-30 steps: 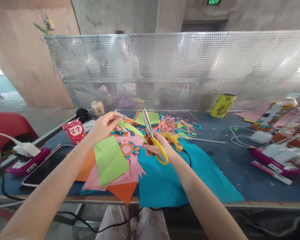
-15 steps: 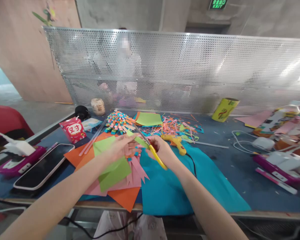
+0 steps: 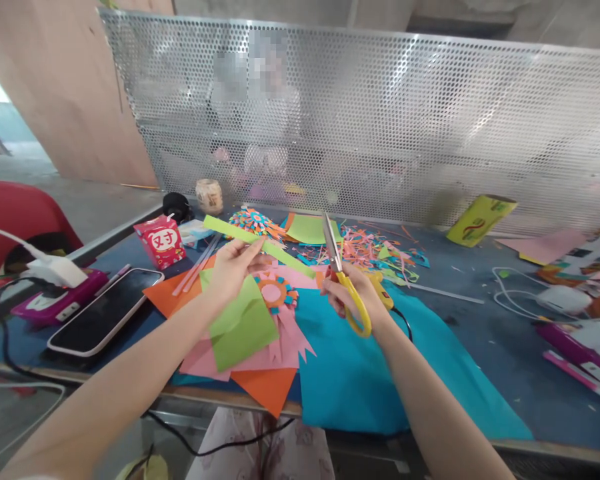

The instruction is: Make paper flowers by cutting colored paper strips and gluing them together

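Observation:
Pinched in my left hand (image 3: 237, 267) is a long light-green paper strip (image 3: 285, 257), held up over the table. My right hand (image 3: 353, 293) grips yellow-handled scissors (image 3: 333, 243), blades pointing up and away from the strip. Under my left hand lie a green paper sheet (image 3: 245, 330), orange sheets (image 3: 267, 387) and pink paper with pointed tails (image 3: 293, 333). An orange and blue paper rosette (image 3: 273, 293) rests on top of them. Below my right hand spreads a large blue sheet (image 3: 350, 380). The yellow glue gun (image 3: 383, 292) is partly hidden behind my right hand.
A fringed paper flower (image 3: 255, 223) and a heap of cut paper scraps (image 3: 375, 250) lie at the back, before a perforated metal screen (image 3: 360, 127). Leftward are a phone (image 3: 105, 317), a power strip (image 3: 63, 300) and a red packet (image 3: 161, 241). A yellow tube (image 3: 481, 220) stands back right.
The scissors have come away from the green paper and now point upward in my right hand. The strip is lifted and stretches out sideways from my left hand. The view has tilted down.

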Motion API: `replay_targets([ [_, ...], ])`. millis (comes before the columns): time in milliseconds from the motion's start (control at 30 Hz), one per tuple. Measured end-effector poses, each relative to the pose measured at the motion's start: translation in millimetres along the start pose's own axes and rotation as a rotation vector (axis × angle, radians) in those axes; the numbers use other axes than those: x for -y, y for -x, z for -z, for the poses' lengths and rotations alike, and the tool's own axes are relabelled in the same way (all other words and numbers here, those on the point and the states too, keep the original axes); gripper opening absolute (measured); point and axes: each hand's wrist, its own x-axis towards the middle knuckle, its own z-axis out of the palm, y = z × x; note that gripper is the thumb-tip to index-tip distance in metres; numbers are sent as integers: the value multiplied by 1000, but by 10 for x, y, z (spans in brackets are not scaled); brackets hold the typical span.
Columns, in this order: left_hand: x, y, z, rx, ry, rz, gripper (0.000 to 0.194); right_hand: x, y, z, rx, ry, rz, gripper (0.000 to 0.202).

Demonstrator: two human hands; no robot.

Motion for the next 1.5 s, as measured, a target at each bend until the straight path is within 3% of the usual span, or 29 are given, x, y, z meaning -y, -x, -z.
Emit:
replay_targets([
  [167,-111,-93,69,-81,59,-87,36,-76,-49,93,4,122,22,40],
  [400,-218,-178,157,-145,85,-149,32,-135,-49,137,186,335,59,37],
  [733,-148,-145,181,17,-143,-157,25,-125,-17,168,254,363,40,33],
  [933,-239,-98,183,270,-475,-285,21,-74,35,176,312,535,55,37],
  [1167,-233,-58,60,373,-656,-383,18,38,106,88,337,766,64,37],
  [1500,-218,-31,-165,557,-740,-364,19,57,130,96,368,765,74,35],
])
